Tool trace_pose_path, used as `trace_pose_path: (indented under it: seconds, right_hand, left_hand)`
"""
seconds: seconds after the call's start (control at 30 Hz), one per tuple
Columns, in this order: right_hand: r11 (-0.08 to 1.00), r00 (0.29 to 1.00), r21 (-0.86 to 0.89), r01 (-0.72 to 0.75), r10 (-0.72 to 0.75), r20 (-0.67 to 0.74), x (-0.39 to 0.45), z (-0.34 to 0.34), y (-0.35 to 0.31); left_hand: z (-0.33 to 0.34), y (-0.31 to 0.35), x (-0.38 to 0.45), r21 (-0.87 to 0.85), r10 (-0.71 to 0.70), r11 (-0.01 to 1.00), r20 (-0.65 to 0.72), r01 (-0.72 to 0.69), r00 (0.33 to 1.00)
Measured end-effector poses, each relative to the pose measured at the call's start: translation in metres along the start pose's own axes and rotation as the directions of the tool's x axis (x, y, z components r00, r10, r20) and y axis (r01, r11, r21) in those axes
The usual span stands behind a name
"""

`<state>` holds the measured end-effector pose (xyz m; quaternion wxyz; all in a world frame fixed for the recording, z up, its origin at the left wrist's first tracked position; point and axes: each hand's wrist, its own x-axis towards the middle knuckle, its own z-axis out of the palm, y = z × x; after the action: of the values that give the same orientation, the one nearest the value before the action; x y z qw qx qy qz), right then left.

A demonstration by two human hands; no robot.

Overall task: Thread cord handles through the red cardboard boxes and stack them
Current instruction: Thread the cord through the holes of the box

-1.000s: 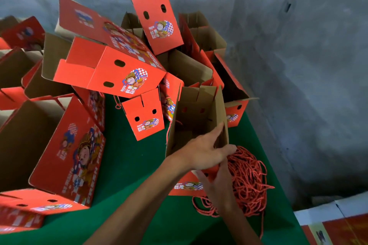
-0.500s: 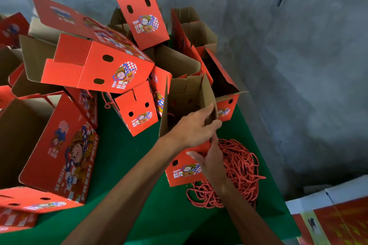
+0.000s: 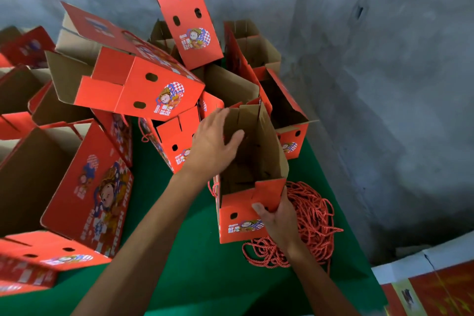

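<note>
At surface centre, right hand is gripping the open box by its near flap; left hand, fingers relaxed, is reaching into it; cord pile is lying just right.

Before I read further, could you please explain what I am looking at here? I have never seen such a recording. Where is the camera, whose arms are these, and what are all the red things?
There is no machine here. A person works with bare hands, and the one camera sits on their head, looking forward and down, so both arms enter from below.

The surface is a table under green cloth, beside a grey wall. On it lie many red boxes, open and tumbled together, and a heap of red cord for handles.

The right hand grips a flap of the near box, which stands open. The left hand reaches over its far rim with straight fingers and holds nothing.
</note>
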<state>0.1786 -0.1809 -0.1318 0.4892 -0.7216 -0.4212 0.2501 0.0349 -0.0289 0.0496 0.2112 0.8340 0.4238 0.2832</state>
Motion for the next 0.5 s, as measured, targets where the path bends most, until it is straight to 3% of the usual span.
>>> trace_pose_path:
  seconds: [0.03,0.1,0.13,0.2,0.27,0.33,0.4,0.47,0.5]
  right_hand:
    - [0.999,0.999,0.044,-0.002,0.004,-0.038,0.001,0.000,-0.002]
    - [0.995,0.993,0.098,-0.012,0.024,-0.115,0.004,-0.001,-0.010]
    - [0.994,0.988,0.114,-0.002,0.019,-0.151,0.007,-0.001,-0.014]
    - [0.990,0.978,0.132,0.046,-0.018,-0.210,0.011,-0.001,-0.024]
    - [0.983,0.972,0.164,0.081,-0.042,-0.230,0.015,-0.004,-0.038]
    - [0.974,0.961,0.184,0.133,-0.081,-0.266,0.017,-0.013,-0.053]
    - [0.963,0.941,0.192,0.187,-0.119,-0.318,0.020,-0.026,-0.073]
    - [0.944,0.903,0.174,0.280,-0.198,-0.380,0.026,-0.042,-0.100]
    - [0.918,0.863,0.159,0.364,-0.267,-0.429,0.031,-0.049,-0.113]
  left_hand:
    - [-0.002,-0.005,0.000,-0.183,-0.133,0.973,0.041,0.138,0.990]
    - [0.003,-0.008,-0.005,-0.486,-0.341,0.762,0.262,0.428,0.903]
    - [0.006,-0.006,-0.009,-0.548,-0.361,0.664,0.361,0.509,0.860]
    - [0.018,-0.001,-0.021,-0.610,-0.339,0.590,0.407,0.529,0.848]
    - [0.026,0.012,-0.029,-0.687,-0.342,0.526,0.369,0.501,0.864]
    - [0.022,0.030,-0.029,-0.689,-0.366,0.541,0.323,0.482,0.872]
    - [0.007,0.053,-0.024,-0.611,-0.355,0.678,0.215,0.409,0.910]
    - [-0.010,0.073,-0.015,-0.484,-0.214,0.840,0.118,0.244,0.970]
    - [-0.019,0.083,-0.011,-0.453,-0.156,0.871,0.106,0.188,0.982]
